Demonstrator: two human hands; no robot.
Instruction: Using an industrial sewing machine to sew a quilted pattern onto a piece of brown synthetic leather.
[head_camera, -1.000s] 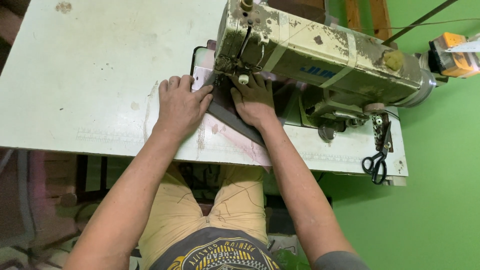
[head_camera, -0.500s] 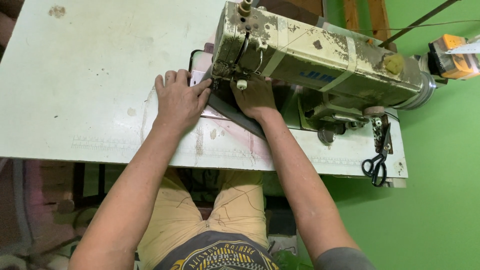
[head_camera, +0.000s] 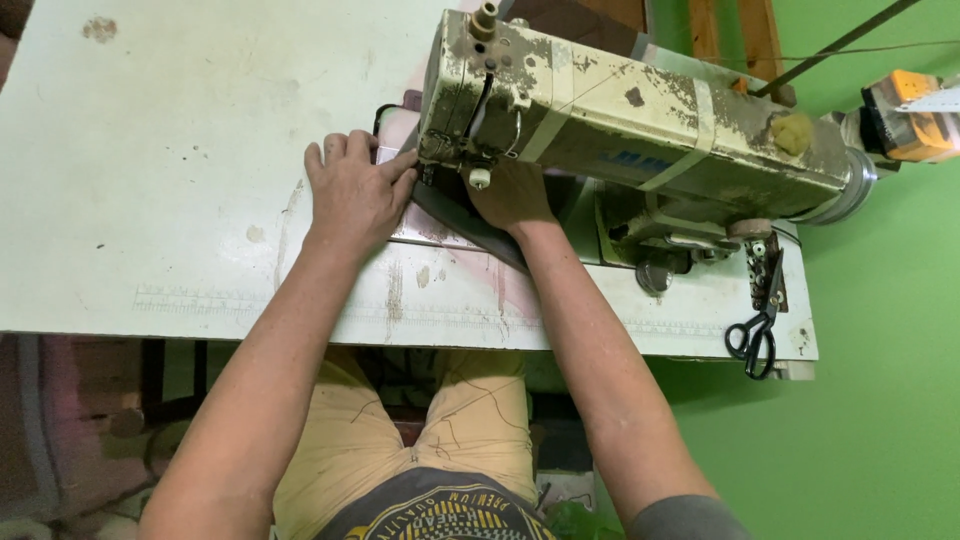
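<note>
The left hand (head_camera: 352, 192) lies flat and spread, palm down, on a pale piece of cloth (head_camera: 392, 152) at the left of the needle area; the fingers press on it and do not close around it. The right hand (head_camera: 512, 197) is partly hidden under the head of the sewing machine (head_camera: 640, 125); it rests on a dark grey strip of fabric (head_camera: 470, 222), and I cannot tell if the fingers pinch it or only press. This dark strip runs diagonally from under the machine toward the table edge, between both hands. The machine body is cream metal, long and boxy, with chipped paint and rust spots. The table (head_camera: 170, 200) is pale, smooth and stained. Black scissors (head_camera: 756, 335) hang at the table's right edge, well apart from the hands.
</note>
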